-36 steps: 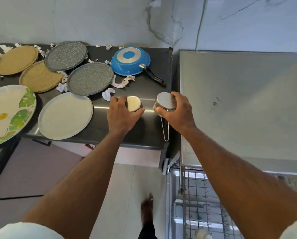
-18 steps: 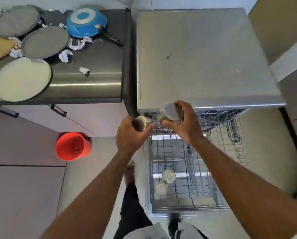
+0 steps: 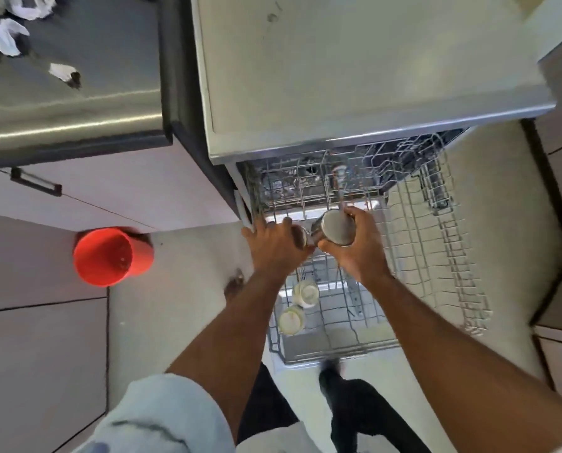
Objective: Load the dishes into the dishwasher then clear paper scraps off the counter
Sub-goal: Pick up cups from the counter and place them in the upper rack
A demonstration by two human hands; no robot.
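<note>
Both hands over the pulled-out grey wire dishwasher rack (image 3: 413,243), side by side, nearly touching. Right hand (image 3: 354,246) curls round a shiny steel cup (image 3: 337,227), held mouth-down with its flat round base facing the camera; a thin wire handle seems to run from it toward the machine, blurred. Left hand (image 3: 274,245) grips a smaller steel cup (image 3: 301,236), mostly hidden under the fingers, only a sliver of rim showing, so its tilt cannot be told.

Key relation: the rack lies directly beneath both hands, the cups just above the wire tines at the rack's left-rear part, close under the dishwasher's flat steel top (image 3: 354,76). Long axis of the larger cup reads roughly vertical, so the drop is likely straight down between tines. Left hand is nearer the rack's left wall; right is more central.

Already in the rack, toward the near edge: two pale cream cups (image 3: 297,304), one beside the other.

Paper scraps (image 3: 7,37) lie on the dark grey surface (image 3: 87,80) at upper left, well apart from the hands; that part is not yet done. Round red bucket (image 3: 110,256) on the floor.

No brands, labels or readable writing visible.
</note>
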